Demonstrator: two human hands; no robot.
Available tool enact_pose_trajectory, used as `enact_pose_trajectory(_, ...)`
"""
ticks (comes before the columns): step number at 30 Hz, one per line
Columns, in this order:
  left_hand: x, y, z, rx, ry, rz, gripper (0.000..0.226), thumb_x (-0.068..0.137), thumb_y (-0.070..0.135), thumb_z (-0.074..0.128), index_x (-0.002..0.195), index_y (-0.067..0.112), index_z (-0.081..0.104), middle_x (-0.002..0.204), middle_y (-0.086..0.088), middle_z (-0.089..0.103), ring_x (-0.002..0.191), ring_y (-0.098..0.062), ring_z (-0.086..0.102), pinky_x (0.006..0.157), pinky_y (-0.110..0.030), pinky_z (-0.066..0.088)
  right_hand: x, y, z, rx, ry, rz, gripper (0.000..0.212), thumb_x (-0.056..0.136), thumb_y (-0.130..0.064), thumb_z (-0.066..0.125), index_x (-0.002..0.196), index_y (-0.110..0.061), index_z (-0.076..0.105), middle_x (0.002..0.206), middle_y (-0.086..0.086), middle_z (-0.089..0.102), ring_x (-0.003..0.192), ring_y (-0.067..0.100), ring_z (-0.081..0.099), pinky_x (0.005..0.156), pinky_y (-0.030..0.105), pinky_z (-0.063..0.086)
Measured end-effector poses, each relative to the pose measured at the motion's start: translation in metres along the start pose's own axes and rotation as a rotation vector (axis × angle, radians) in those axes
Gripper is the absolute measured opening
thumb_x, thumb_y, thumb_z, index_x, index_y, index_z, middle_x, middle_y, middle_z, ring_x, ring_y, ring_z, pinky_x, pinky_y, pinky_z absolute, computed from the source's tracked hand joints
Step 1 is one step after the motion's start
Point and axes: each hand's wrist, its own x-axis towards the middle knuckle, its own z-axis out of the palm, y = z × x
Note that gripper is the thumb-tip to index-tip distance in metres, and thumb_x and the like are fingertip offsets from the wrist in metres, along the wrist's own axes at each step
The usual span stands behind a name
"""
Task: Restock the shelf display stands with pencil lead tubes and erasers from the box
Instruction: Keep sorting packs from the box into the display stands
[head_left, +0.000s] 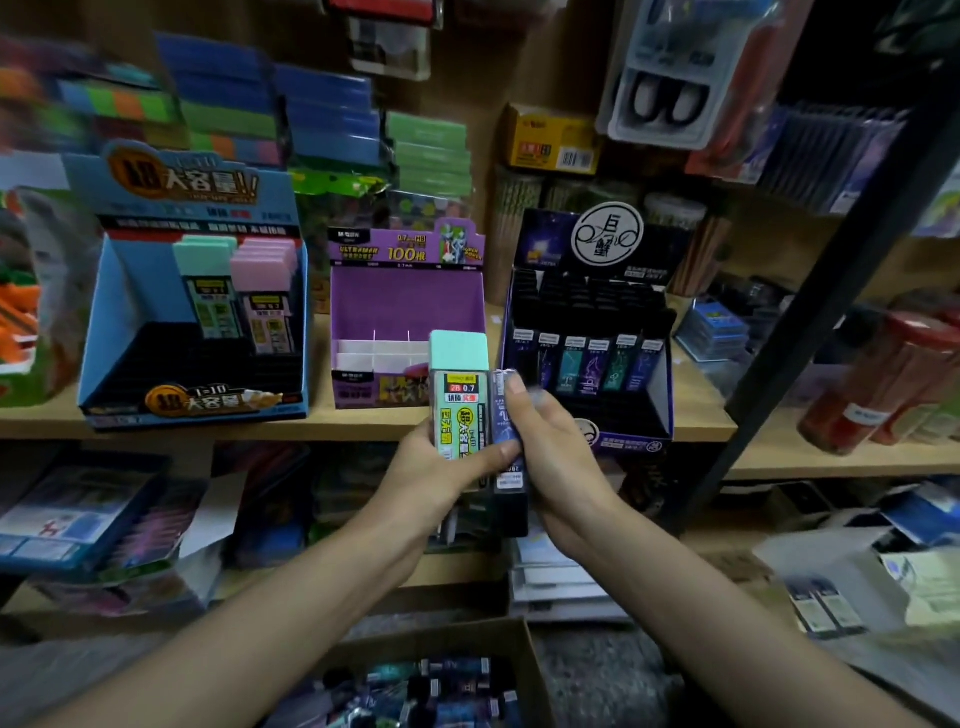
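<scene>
Left hand (436, 467) grips mint lead tube (460, 384), right hand (550, 457) pinches dark blue lead tube (505, 415), tubes touching side by side. Just behind: purple stand (405, 312), black stand (592, 332) to its right, blue stand (192, 291) left. Cardboard box (467, 631) near, below hands.

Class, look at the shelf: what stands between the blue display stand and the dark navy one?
A purple display stand, white dividers inside, sits between the blue stand and the navy stand; the head view shows it.
</scene>
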Motion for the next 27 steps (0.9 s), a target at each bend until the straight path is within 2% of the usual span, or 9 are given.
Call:
enact_pose_trajectory(3, 0.0, 0.002, 0.002, 0.005, -0.02, 0.007, 0.045, 0.061, 0.027, 0.078, 0.103, 0.021, 0.064, 0.089, 0.006, 0.074, 0.082, -0.006, 0.069, 0.061, -0.011, 0.049, 0.003, -0.002, -0.006, -0.056, 0.052, 0.038, 0.045, 0.098, -0.047, 0.034, 0.116, -0.011, 0.054, 0.101, 0.005, 0.07, 0.092, 0.014, 0.068, 0.086, 0.032, 0.054)
enact_pose_trajectory(5, 0.001, 0.005, 0.003, 0.025, -0.011, 0.01, 0.052, 0.053, 0.036, 0.077, 0.101, 0.023, 0.063, 0.087, 0.009, 0.073, 0.079, -0.003, 0.068, 0.059, -0.012, 0.049, 0.004, -0.008, -0.013, -0.014, 0.081, 0.054, 0.046, 0.099, -0.049, 0.028, 0.112, -0.012, 0.054, 0.087, 0.002, 0.067, 0.074, 0.013, 0.065, 0.069, 0.029, 0.055)
enact_pose_trajectory(7, 0.003, 0.007, 0.001, 0.022, 0.014, 0.02, 0.052, 0.052, 0.037, 0.077, 0.1, 0.023, 0.064, 0.086, 0.01, 0.074, 0.078, -0.003, 0.069, 0.058, -0.014, 0.05, 0.004, -0.016, -0.024, 0.082, 0.131, 0.05, 0.042, 0.1, -0.047, 0.028, 0.106, -0.013, 0.052, 0.068, -0.002, 0.05, 0.053, 0.01, 0.047, 0.048, 0.023, 0.041)
enact_pose_trajectory(8, 0.004, 0.009, -0.001, 0.009, 0.029, 0.026, 0.05, 0.052, 0.035, 0.077, 0.099, 0.023, 0.064, 0.086, 0.01, 0.074, 0.077, -0.003, 0.069, 0.058, -0.015, 0.05, 0.005, -0.02, -0.029, 0.121, 0.145, 0.042, 0.041, 0.101, -0.044, 0.027, 0.105, -0.013, 0.053, 0.065, -0.002, 0.045, 0.051, 0.01, 0.039, 0.046, 0.023, 0.034)
enact_pose_trajectory(12, 0.009, 0.016, -0.007, -0.044, 0.079, 0.064, 0.044, 0.052, 0.029, 0.076, 0.094, 0.021, 0.064, 0.08, 0.013, 0.074, 0.071, 0.002, 0.068, 0.057, -0.009, 0.048, 0.009, -0.037, -0.054, 0.165, 0.173, -0.031, 0.034, 0.101, -0.029, 0.029, 0.106, -0.01, 0.056, 0.064, -0.002, 0.044, 0.054, 0.011, 0.036, 0.05, 0.024, 0.029)
enact_pose_trajectory(16, 0.011, 0.019, -0.01, -0.038, 0.091, 0.077, 0.047, 0.052, 0.031, 0.077, 0.096, 0.022, 0.064, 0.081, 0.014, 0.074, 0.073, 0.002, 0.068, 0.069, -0.019, 0.047, 0.017, -0.06, -0.081, 0.154, 0.182, -0.164, 0.01, 0.094, -0.011, 0.048, 0.1, -0.01, 0.057, 0.079, 0.002, 0.067, 0.07, 0.015, 0.065, 0.064, 0.031, 0.055)
enact_pose_trajectory(18, 0.01, 0.019, -0.011, -0.039, 0.089, 0.08, 0.051, 0.052, 0.031, 0.077, 0.099, 0.022, 0.063, 0.084, 0.012, 0.074, 0.076, -0.001, 0.068, 0.07, -0.02, 0.047, 0.024, -0.07, -0.096, -0.114, 0.189, -0.271, 0.009, 0.088, -0.006, 0.06, 0.096, -0.011, 0.061, 0.074, -0.002, 0.066, 0.063, 0.007, 0.064, 0.054, 0.022, 0.051)
enact_pose_trajectory(21, 0.01, 0.018, -0.011, -0.035, 0.071, 0.091, 0.053, 0.053, 0.03, 0.078, 0.103, 0.021, 0.063, 0.087, 0.009, 0.074, 0.078, -0.002, 0.069, 0.063, -0.014, 0.05, 0.037, -0.073, -0.115, -0.466, 0.239, -0.418, 0.013, 0.08, -0.006, 0.07, 0.087, -0.016, 0.064, 0.076, -0.005, 0.064, 0.067, 0.0, 0.061, 0.059, 0.013, 0.048)
enact_pose_trajectory(27, 0.014, 0.015, -0.011, -0.022, 0.067, 0.108, 0.045, 0.062, 0.021, 0.078, 0.104, 0.02, 0.062, 0.085, 0.013, 0.073, 0.075, 0.002, 0.068, 0.055, -0.006, 0.047, 0.054, -0.064, -0.132, -0.554, 0.213, -0.483, 0.014, 0.081, -0.011, 0.071, 0.087, -0.022, 0.065, 0.084, 0.001, 0.066, 0.079, 0.008, 0.063, 0.065, 0.016, 0.051)
